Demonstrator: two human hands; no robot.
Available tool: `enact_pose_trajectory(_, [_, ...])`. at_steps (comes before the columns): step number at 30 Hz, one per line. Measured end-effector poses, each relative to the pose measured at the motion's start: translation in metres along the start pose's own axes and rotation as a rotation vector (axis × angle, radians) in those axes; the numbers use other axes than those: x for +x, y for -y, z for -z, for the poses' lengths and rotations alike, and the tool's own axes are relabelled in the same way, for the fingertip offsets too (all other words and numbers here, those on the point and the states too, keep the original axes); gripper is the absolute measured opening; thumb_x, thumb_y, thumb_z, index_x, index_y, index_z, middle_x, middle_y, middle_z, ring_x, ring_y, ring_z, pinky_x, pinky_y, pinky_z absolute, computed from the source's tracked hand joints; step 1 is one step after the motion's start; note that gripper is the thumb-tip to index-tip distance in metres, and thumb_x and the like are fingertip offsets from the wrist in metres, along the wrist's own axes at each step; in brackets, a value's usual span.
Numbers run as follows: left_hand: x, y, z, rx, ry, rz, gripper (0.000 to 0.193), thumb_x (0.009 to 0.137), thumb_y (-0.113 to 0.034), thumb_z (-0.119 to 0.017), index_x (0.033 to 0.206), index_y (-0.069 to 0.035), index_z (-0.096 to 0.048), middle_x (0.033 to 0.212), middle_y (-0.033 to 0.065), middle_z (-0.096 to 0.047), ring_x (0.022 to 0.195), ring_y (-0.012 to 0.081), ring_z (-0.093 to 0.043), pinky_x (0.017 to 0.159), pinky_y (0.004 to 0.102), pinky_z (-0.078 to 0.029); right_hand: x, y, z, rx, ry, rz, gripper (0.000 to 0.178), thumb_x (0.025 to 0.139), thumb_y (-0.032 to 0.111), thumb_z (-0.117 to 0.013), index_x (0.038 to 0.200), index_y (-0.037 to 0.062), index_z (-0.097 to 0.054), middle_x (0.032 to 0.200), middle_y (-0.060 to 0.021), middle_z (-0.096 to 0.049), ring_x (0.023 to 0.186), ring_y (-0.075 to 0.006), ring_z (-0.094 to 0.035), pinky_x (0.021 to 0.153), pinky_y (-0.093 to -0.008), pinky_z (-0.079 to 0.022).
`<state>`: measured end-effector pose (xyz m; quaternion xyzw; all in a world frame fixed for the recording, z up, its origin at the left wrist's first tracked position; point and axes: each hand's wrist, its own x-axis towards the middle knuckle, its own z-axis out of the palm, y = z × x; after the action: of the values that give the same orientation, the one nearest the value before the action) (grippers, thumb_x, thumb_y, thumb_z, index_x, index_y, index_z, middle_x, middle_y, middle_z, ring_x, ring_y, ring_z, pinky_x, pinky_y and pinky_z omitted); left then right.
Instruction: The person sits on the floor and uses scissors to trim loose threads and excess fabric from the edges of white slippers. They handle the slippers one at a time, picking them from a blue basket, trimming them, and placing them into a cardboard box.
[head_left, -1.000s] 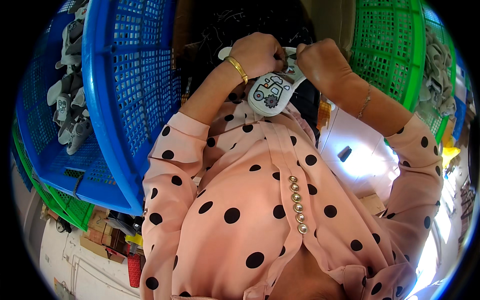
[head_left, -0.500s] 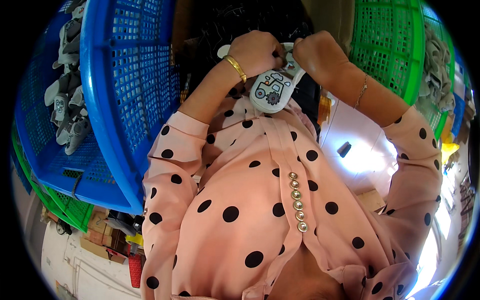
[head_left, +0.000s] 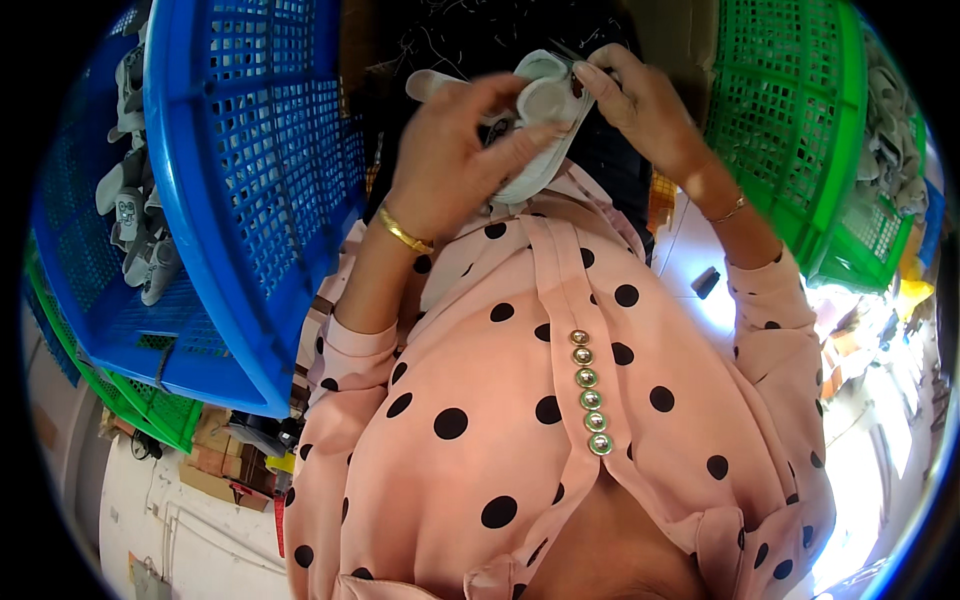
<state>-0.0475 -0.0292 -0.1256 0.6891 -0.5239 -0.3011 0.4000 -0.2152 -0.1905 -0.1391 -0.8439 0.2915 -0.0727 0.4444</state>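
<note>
Above my lap is a small pale fabric shoe upper (head_left: 545, 103), its white lining and opening facing up. My left hand (head_left: 445, 150), slightly blurred, holds its left side, with the thumb laid across it and the fingers bent round the edge. At the right edge, my right hand (head_left: 640, 105) pinches the upper between thumb and fingers. A thin dark sliver shows by those fingertips, too small to name. Another pale rounded piece (head_left: 428, 84) pokes out beyond my left hand, mostly hidden.
A tall blue plastic basket (head_left: 180, 200) stands at my left, with several grey printed shoe uppers (head_left: 130, 215) beyond its wall. A green basket (head_left: 790, 110) is at my right, near more grey uppers (head_left: 890, 130). Loose threads lie on the dark cloth (head_left: 450, 40). A small dark object (head_left: 706, 282) lies on the floor.
The upper has been turned over, from its printed tractor face to its lining. My left hand has opened out from a tighter grip and shifted left; the right fingers have loosened into a pinch.
</note>
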Motion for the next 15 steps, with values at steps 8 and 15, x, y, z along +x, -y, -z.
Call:
enact_pose_trajectory(8, [0.001,0.011,-0.013,-0.645,0.164,0.392,0.032,0.096,-0.028,-0.059,0.101,0.001,-0.07,0.077,0.0004,-0.066,0.067,0.002,-0.054,0.059,0.017,-0.043,-0.039,0.018,-0.007,0.006,-0.189,-0.023,0.042,0.078,0.029,-0.079,0.103,0.0035,-0.058,0.067,-0.0053,-0.056,0.058,-0.0118,-0.053,0.055,-0.025,-0.045])
enact_pose_trajectory(15, [0.007,-0.011,-0.003,-0.657,0.073,0.397,0.039,0.096,-0.032,-0.06,0.079,0.001,-0.069,0.061,-0.0011,-0.06,0.053,0.0022,-0.049,0.049,0.0178,-0.039,-0.039,0.049,-0.009,-0.003,-0.05,0.095,0.036,0.077,0.015,-0.075,0.108,0.0093,-0.057,0.072,-0.0064,-0.063,0.064,-0.0182,-0.065,0.057,-0.0275,-0.051])
